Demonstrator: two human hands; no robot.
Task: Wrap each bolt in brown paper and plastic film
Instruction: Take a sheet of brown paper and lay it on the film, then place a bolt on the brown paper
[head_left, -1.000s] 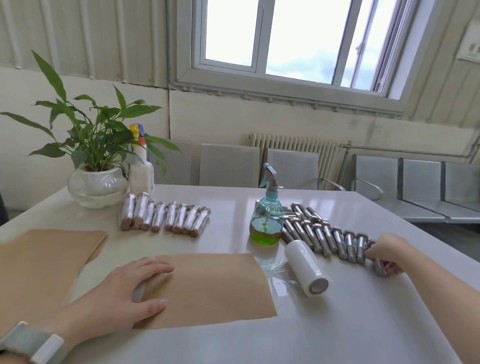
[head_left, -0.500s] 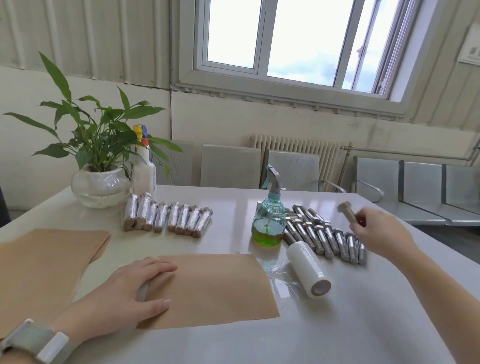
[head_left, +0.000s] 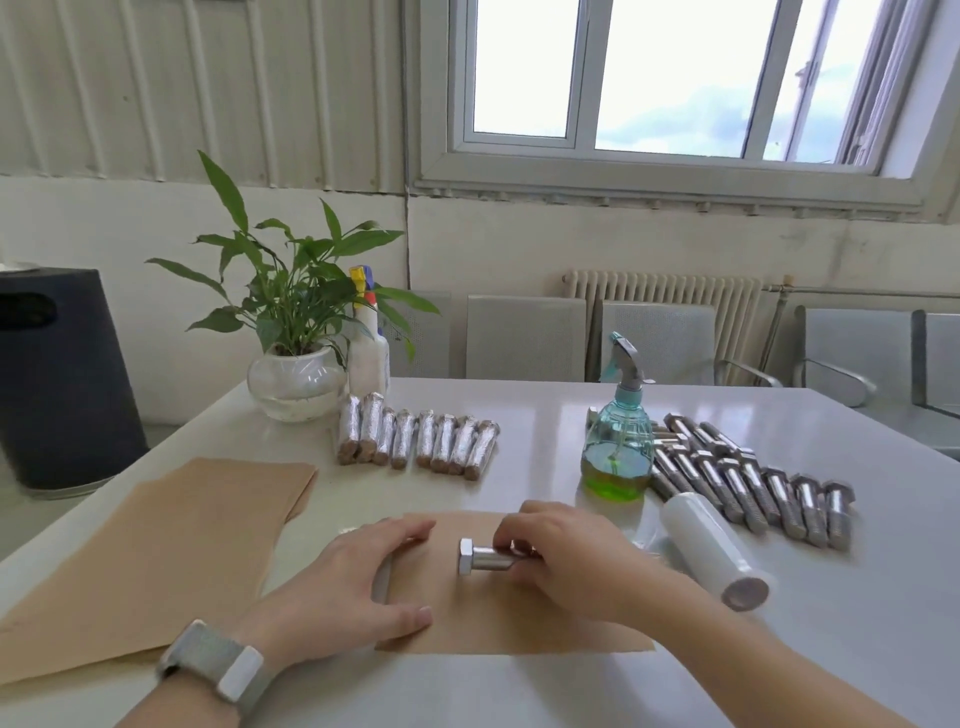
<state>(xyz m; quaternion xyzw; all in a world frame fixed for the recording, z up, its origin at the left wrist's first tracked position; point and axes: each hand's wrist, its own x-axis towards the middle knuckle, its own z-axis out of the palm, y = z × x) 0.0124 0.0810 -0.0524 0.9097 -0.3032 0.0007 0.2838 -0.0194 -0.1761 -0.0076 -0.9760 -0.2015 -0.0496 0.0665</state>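
Though gripped, hex-headed steel bolt (head_left: 480, 557)

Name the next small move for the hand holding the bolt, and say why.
Probably let go of the bolt and roll the sheet's edge over it. The right hand has it lying on the brown paper sheet, which the left hand presses flat, with nothing wrapped round it yet.

On the white glossy table (head_left: 519, 691), the left hand (head_left: 343, 587) lies flat on the left edge of a single sheet of brown paper (head_left: 498, 618), while the right hand (head_left: 566, 561) grips a shiny steel hex-head bolt (head_left: 480, 558) over that sheet. To the right lie a white roll of plastic film (head_left: 711, 548) and a row of bare steel bolts (head_left: 753, 488); beyond the sheet stands a row of wrapped bolts (head_left: 415, 441).
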